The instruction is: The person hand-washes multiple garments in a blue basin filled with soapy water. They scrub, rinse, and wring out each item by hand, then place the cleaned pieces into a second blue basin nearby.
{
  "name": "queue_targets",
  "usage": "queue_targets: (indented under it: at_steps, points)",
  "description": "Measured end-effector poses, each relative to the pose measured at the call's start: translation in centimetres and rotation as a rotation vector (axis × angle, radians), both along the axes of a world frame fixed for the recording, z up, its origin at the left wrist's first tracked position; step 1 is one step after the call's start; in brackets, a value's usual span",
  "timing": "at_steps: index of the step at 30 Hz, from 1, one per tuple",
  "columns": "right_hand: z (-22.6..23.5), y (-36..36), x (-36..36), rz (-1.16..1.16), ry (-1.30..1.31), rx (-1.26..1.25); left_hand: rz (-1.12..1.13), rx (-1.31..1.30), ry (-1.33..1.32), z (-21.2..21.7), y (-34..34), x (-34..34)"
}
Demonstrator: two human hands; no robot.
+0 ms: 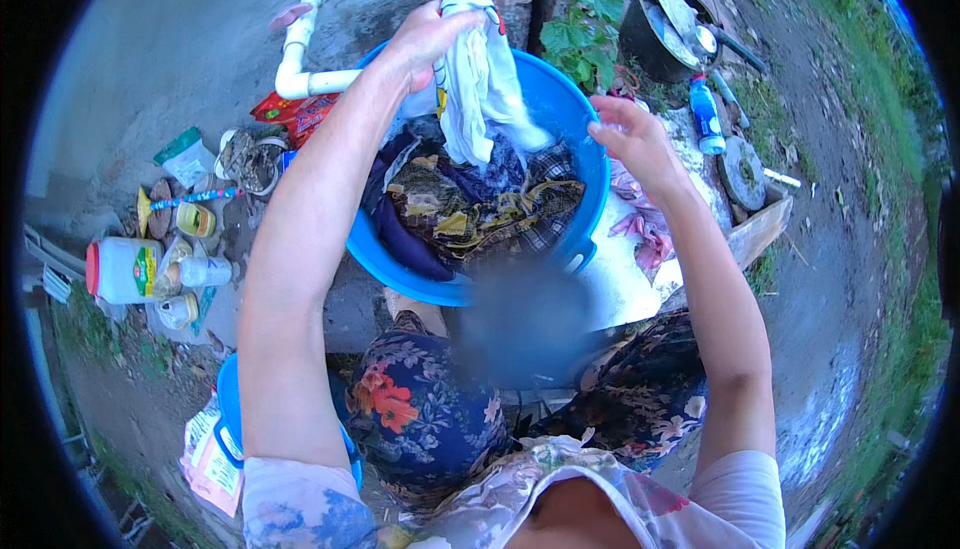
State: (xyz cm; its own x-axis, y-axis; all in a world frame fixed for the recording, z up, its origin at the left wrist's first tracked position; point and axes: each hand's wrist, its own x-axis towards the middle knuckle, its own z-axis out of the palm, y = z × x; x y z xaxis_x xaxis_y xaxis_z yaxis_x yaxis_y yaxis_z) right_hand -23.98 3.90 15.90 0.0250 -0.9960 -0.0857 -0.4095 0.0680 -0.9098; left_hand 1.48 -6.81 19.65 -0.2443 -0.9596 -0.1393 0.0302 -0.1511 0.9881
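Far left of centre, a red packet (296,121) bears bold printed lettering. At left, a red-lidded translucent plastic jar (122,271) carries a green-and-yellow label (147,269) with small print. Near left, a pink-and-white bag (211,464) shows faint print, too blurred to read. Far right, a blue bottle (706,114) displays indistinct label markings.

Open space lies between your right hand (640,144) and the hanging white cloth (468,94); a white pipe (298,47) (sharply bent) blocks the blue basin (598,189) at far left, a leafy plant (592,34) at far right.
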Motion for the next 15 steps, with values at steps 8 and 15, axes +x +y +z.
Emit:
queue_targets:
  at_steps: [8,15]
  points:
    - [0.0,6.8,-3.3,0.076,-0.144,0.097,-0.339,-0.553,-0.781,-16.6,4.2,-2.9]
    - [0.1,6.8,-3.2,0.086,-0.031,0.032,-0.767,-0.374,-1.413,-21.3,4.1,-2.4]
